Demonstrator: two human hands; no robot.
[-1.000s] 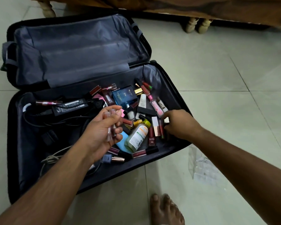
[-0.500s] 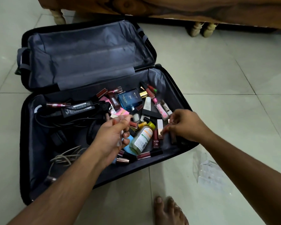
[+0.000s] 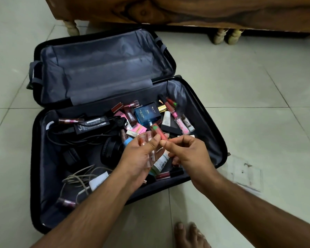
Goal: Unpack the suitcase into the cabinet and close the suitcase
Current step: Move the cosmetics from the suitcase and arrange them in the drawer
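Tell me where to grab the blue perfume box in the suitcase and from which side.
Pinch the blue perfume box across its two long side edges, coming straight down from above: it lies flat, label up, hemmed in by small cosmetics, so only its top face is free.

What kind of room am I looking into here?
Probably a bedroom or another room in a home: pale glossy floor tiles, dark carved wooden furniture on turned legs, likely a bed, and an open black suitcase of cosmetics lying on the floor.

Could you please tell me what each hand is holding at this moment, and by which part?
The right hand pinches a red lip-gloss tube at its lower end. The left hand holds clear-capped lip-gloss tubes around their middles.
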